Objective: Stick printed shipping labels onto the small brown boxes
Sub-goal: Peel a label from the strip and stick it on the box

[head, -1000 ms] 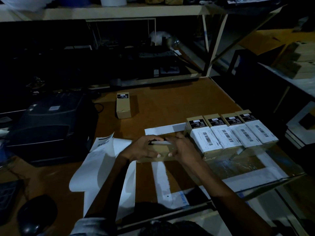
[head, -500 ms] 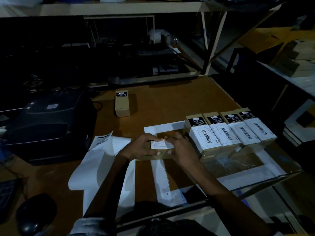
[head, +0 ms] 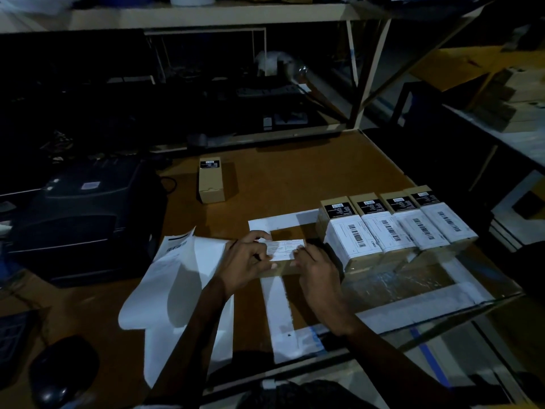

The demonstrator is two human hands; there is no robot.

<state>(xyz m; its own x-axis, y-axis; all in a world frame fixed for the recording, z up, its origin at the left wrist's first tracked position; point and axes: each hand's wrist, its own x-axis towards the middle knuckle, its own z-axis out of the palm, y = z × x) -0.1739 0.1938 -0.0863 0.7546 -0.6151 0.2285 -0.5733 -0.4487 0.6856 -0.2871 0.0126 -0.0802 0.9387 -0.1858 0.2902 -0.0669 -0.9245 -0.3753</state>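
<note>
While the room lay in low light, the head view showed a brown wooden table (head: pixel 295 178) crowded at its near half. A dark label printer (head: pixel 79 219) stood at the left edge, with a curled white backing sheet (head: pixel 182 290) spread just beside it and partly under the left forearm. Four labelled boxes (head: pixel 395 228) sat side by side at the right, touching one another, each a small brown carton with a black end sticker and a white barcode label on top. One unlabelled box (head: pixel 211 181) lay apart, near the far middle of the table. White tape strips (head: pixel 280 317) ran across the tabletop beneath the work area.

The current box (head: pixel 280 268) lay flat between both hands, just left of the labelled row. A white shipping label (head: pixel 287 250) lay on its top face. The left hand (head: pixel 247 261) held the box's left end, with the forefinger on the label's far left corner. The right hand (head: pixel 317 265) had curled fingers on the label's right edge and covered the box's right end.

Most of the box was hidden by the hands; only a strip of its front face showed. Label print was too small to read. Shelving behind the table was nearly black, and its contents could not be identified. A dark rounded object at the lower left was cut off.
</note>
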